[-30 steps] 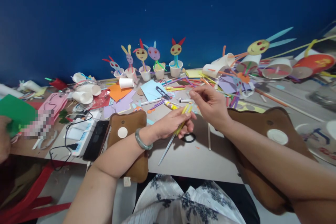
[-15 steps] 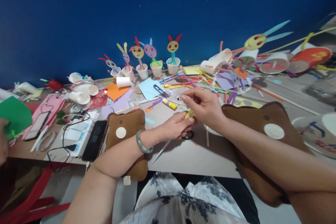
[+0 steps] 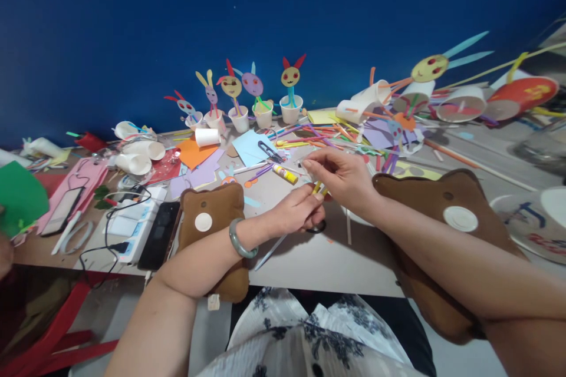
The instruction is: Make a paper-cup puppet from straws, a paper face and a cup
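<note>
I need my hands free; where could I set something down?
Bare grey tabletop runs along the near edge, between the thin pale stick at the left hand and the right brown bear-shaped cushion. Beyond that hand and the right hand is crowded: coloured fuzzy stems, a yellow cylindrical tube, pale blue paper.

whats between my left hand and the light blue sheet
In the head view, a yellow glue stick lies between your left hand and the light blue sheet, with thin purple strips beside it.
</note>
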### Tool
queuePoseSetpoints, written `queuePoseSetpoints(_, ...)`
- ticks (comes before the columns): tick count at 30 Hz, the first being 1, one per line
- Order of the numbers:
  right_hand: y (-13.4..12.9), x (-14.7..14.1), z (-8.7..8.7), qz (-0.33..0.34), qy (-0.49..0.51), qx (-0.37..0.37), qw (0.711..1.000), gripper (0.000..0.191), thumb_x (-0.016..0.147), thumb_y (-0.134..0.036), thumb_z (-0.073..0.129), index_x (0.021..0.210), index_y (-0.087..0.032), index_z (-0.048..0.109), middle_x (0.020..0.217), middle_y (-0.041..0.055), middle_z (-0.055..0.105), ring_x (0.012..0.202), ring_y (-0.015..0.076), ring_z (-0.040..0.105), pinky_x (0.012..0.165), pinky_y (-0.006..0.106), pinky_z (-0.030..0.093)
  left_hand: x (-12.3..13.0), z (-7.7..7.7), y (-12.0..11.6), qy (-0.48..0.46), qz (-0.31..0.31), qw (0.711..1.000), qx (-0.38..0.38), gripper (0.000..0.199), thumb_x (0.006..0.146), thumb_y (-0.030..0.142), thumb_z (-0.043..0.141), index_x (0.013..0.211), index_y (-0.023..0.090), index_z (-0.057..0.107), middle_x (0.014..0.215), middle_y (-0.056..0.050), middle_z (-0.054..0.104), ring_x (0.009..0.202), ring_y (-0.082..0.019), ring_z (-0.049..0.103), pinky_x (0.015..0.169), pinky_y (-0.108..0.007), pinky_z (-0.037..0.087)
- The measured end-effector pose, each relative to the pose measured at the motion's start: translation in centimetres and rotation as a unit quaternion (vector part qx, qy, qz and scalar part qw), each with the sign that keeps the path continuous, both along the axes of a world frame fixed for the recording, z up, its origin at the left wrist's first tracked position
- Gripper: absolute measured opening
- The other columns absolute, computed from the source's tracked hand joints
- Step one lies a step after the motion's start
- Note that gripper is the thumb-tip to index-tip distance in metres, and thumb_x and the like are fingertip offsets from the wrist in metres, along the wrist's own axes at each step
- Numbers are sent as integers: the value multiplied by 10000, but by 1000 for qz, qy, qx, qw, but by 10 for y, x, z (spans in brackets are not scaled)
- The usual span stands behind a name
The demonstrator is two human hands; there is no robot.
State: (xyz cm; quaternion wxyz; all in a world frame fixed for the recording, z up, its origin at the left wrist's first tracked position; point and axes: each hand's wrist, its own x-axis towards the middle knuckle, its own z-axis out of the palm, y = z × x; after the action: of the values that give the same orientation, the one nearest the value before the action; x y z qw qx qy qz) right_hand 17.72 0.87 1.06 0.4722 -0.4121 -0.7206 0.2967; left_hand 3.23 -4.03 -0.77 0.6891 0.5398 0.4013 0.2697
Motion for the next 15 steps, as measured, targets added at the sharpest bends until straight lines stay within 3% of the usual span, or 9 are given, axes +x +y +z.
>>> queuePoseSetpoints(4,0,0,-1,1,6,-2,1000,172,879,-378,673,823,-219,704,767,23,719,625,157,594,510,285,407,0,-2,0,-25,-4,1000,-11,402,941,592,483,848,203,439,598,69,492,391,-39,331,376,-176,271)
queuePoseSetpoints(10,0,-1,-3,5,0,1,1000,195,880,-398,677,813,-217,704,777,35,727,625,161,603,512,285,425,0,2,-2,-33,-25,999,-25,449,939,589,492,729,193,462,492,75,395,406,-59,381,405,-188,347)
queuePoseSetpoints(15,0,-2,-5,3,5,1,1000,205,877,-411,674,820,-216,710,779,35,729,620,163,605,521,292,440,2,5,-2,-74,-12,993,-87,354,919,505,564,796,188,466,616,73,431,410,-32,348,366,-158,274)
